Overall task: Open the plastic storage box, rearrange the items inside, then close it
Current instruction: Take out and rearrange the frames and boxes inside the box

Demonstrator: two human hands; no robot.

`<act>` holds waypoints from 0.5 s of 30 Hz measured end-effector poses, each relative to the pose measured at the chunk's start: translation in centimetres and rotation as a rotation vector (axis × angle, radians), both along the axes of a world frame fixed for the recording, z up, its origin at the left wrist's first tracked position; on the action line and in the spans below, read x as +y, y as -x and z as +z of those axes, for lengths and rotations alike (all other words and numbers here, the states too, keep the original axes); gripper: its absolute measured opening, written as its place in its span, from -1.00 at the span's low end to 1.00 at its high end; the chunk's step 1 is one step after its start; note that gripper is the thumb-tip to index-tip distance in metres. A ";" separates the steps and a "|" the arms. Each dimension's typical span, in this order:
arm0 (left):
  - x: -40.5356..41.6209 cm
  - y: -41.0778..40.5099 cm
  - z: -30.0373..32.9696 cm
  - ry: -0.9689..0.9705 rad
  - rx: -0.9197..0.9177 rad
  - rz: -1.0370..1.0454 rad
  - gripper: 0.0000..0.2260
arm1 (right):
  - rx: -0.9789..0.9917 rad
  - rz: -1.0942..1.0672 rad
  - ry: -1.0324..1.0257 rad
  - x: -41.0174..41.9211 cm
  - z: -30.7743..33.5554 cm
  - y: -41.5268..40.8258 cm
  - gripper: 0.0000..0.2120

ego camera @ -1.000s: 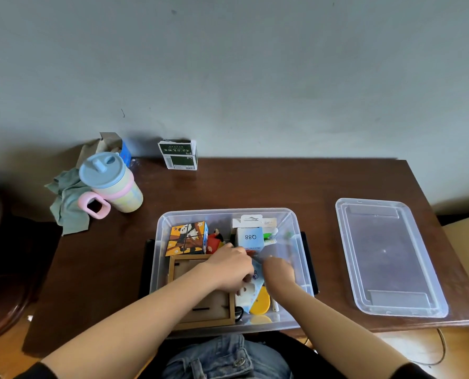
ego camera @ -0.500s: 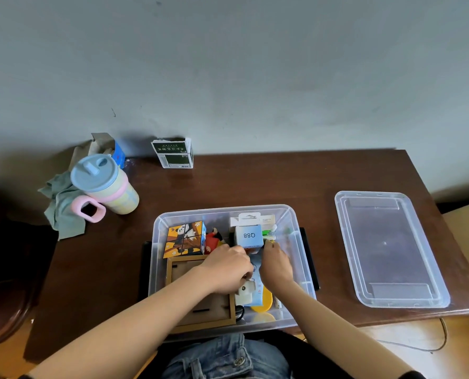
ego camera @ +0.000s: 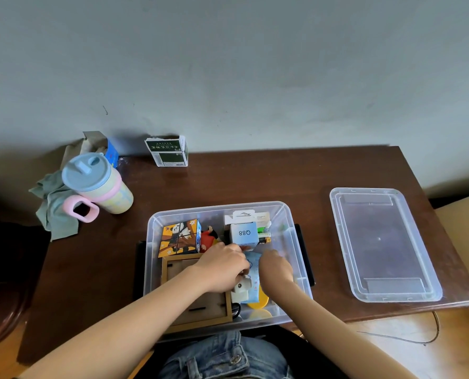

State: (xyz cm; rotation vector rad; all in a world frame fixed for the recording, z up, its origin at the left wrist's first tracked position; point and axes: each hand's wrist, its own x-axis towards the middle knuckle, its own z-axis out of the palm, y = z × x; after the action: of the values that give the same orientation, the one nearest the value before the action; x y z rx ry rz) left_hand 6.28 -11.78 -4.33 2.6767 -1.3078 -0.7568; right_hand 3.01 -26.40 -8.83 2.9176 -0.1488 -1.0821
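Note:
The clear plastic storage box (ego camera: pixel 219 207) stands open at the table's front, and its lid (ego camera: pixel 383 244) lies flat to the right. Inside are a panda picture cube (ego camera: pixel 180 237), a wooden frame (ego camera: pixel 197 310), a red figure (ego camera: pixel 208 237), a blue box marked Q88 (ego camera: pixel 244 233), batteries (ego camera: pixel 264 237), a light blue packet (ego camera: pixel 254 280), a white item (ego camera: pixel 239 292) and a yellow disc (ego camera: pixel 259 302). My left hand (ego camera: pixel 222 266) has curled fingers on the packet's left edge. My right hand (ego camera: pixel 275 266) reaches down at the packet's right edge, its fingertips hidden.
A pastel cup with a blue lid and pink handle (ego camera: pixel 96 184) stands at the back left beside a grey-green cloth (ego camera: pixel 54 206). A green and white carton (ego camera: pixel 167 151) and a torn blue carton (ego camera: pixel 110 151) stand against the wall. A cable (ego camera: pixel 419 340) trails off the front right.
My right hand moved up the box from the yellow disc to the packet's right edge. My left hand stayed at the packet. The view tilted slightly.

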 end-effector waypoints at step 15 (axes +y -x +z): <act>-2.8 0.3 0.0 -0.253 -0.100 -0.092 -0.73 | 0.059 0.070 0.098 0.1 -1.5 -0.3 -0.72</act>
State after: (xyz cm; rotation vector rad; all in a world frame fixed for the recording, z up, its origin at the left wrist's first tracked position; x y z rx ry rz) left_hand 5.97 -14.59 -4.34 2.9004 -1.4573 -0.8627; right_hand 3.29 -26.33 -10.35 2.7799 -0.0944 -1.1159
